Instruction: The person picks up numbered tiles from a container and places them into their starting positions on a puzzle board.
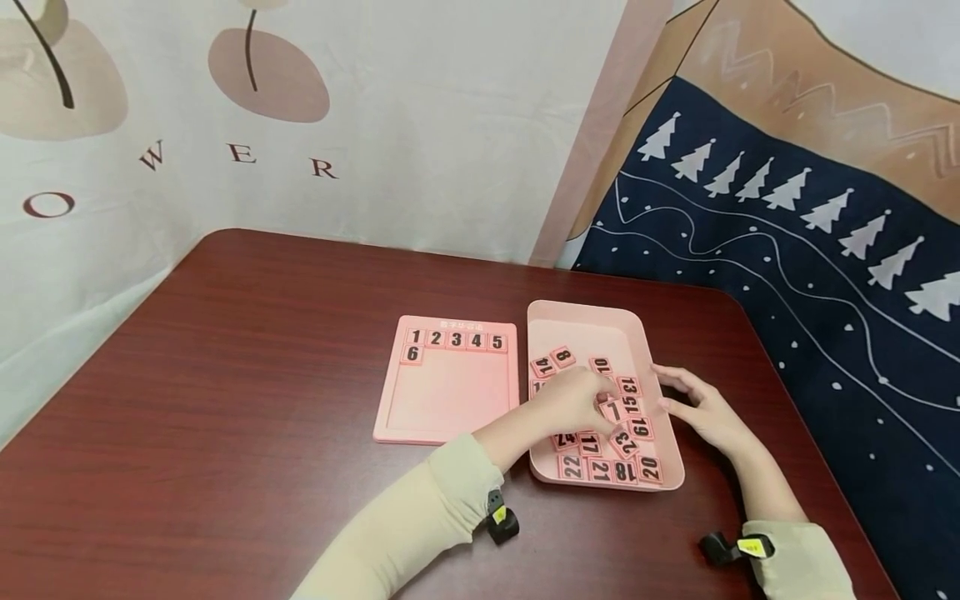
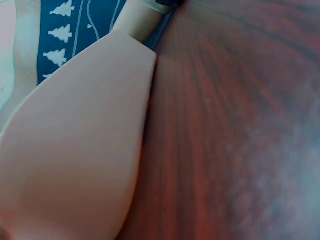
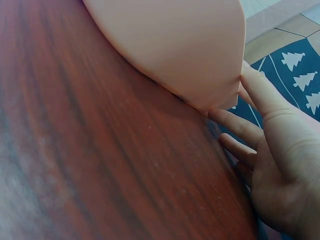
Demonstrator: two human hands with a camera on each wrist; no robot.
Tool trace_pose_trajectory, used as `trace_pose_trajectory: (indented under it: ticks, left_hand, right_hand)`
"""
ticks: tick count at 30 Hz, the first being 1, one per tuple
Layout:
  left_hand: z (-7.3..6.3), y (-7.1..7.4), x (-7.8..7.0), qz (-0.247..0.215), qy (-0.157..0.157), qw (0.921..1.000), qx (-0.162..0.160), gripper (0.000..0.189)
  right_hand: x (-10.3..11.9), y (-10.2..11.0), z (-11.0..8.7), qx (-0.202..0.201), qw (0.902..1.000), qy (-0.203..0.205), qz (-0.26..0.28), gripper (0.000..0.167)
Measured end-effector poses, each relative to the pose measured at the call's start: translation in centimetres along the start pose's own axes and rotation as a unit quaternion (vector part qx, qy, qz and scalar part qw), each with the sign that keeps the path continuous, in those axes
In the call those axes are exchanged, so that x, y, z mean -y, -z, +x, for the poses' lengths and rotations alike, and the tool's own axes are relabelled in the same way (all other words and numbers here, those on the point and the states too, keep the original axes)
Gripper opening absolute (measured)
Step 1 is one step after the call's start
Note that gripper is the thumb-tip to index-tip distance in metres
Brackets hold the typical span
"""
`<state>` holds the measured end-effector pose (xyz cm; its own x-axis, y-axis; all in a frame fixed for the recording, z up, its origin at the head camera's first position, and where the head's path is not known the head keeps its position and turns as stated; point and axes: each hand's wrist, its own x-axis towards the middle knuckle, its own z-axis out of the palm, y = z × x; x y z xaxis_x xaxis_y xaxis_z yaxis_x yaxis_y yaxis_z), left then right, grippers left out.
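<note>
A pink tray (image 1: pixel 553 314) holds many loose number tiles (image 1: pixel 600 471). My left hand (image 1: pixel 573 400) reaches into it from the left, thumb and fingers pinching a tile marked 7 (image 1: pixel 613 410). The left hand is not visible in the left wrist view, which shows the tray's side wall (image 2: pixel 80 135). My right hand (image 1: pixel 701 408) touches the tray's right wall with extended fingers; in the right wrist view its fingers (image 3: pixel 237 125) rest against the tray's corner. Left of the tray lies a pink number board (image 1: pixel 450 396), with tiles 1 to 5 in its top row and 6 below the 1.
The tray and board lie side by side on a dark red-brown wooden table (image 1: pixel 247 375). Behind it hangs a pale printed cloth (image 1: pixel 435 125), with a navy tree-patterned cloth (image 1: pixel 750 250) at the right. Black wrist cameras (image 1: pixel 501 521) sit at both sleeves.
</note>
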<state>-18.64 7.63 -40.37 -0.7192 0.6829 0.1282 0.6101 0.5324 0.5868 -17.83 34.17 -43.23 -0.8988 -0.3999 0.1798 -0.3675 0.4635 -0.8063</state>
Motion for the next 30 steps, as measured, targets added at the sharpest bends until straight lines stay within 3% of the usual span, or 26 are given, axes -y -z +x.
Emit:
trace_pose_trajectory:
  ticks: [4,13,18,25,30]
  left_hand:
    - [-0.7,1.2,-0.2,-0.049,-0.016,0.9985,-0.015,0.049]
    - [-3.1,4.3,0.5,-0.042,-0.053,0.9968,-0.043,0.047]
    - [-4.8,5.7,1.7,-0.073,-0.030,0.9957,-0.048,0.045]
    - [-7.1,7.9,3.1,-0.094,-0.016,0.9916,-0.088,0.040]
    - [-8.6,9.3,4.7,-0.103,0.021,0.9893,-0.101,0.035]
  right_hand:
    - [0.0,0.0,-0.1,0.000,1.0000,-0.005,0.005,0.048]
    - [-0.4,0.1,0.0,0.000,0.9999,-0.012,0.009,0.049]
    - [-0.5,0.1,0.0,0.002,0.9998,-0.013,0.016,0.049]
    - [-0.6,0.0,-0.1,0.002,0.9997,-0.018,0.014,0.049]
    - [-0.6,0.1,-0.1,0.001,0.9998,-0.017,0.012,0.049]
